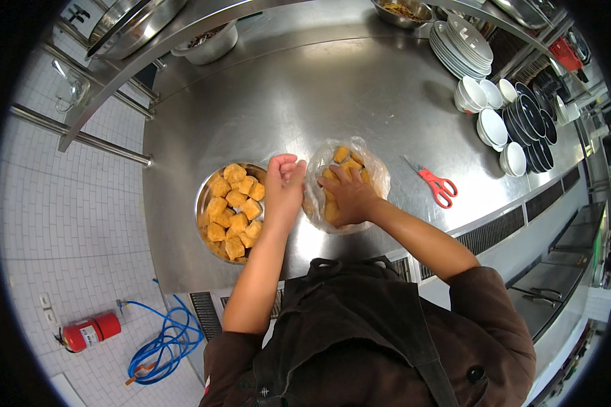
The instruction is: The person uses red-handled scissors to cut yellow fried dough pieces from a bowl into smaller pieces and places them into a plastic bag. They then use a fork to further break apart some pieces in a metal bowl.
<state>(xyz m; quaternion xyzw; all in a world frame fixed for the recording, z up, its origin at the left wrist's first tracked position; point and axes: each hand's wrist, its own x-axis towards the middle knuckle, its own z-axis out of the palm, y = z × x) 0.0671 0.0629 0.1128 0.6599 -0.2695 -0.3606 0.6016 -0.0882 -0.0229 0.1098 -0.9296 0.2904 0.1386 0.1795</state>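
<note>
Golden-brown fried cubes, possibly tofu (238,222), lie in a round steel bowl (201,199) on the steel counter. My left hand (285,196) is between this bowl and a clear plastic bag (382,175), its fingers curled near the bag's left edge; whether they pinch the film cannot be made out. Inside the opened bag are more fried pieces (341,154). My right hand (350,196) reaches into the bag, fingers spread over the pieces, partly hiding them. Red-handled scissors (438,187) rest to the right of the bag, blades slightly apart.
White bowls (493,127), black bowls (524,119) and stacked white plates (463,48) stand at the right back. A metal shelf edge (183,28) crosses above the counter's back. A pot (211,46) and a steel bowl (405,14) are at the rear.
</note>
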